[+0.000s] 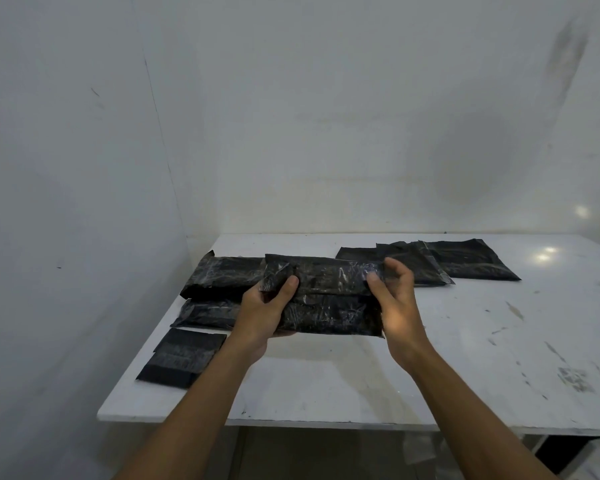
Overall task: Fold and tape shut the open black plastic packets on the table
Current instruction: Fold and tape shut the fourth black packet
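Note:
A folded black plastic packet (326, 296) is held up above the white table (326, 382), its top flap folded over. My left hand (262, 313) grips its left end, thumb on top and fingers underneath. My right hand (395, 306) holds its right end, thumb pressing the flap and fingers curled behind. Three folded black packets lie at the table's left: one at the back (222, 275), one in the middle (205, 313), one near the front (184, 358). Flat open black packets (464, 259) overlap at the back right.
White walls close in at the left and behind the table. The table's front edge (291, 422) runs across below my forearms. Scuffed, bare tabletop (516, 341) spreads to the right. No tape is visible.

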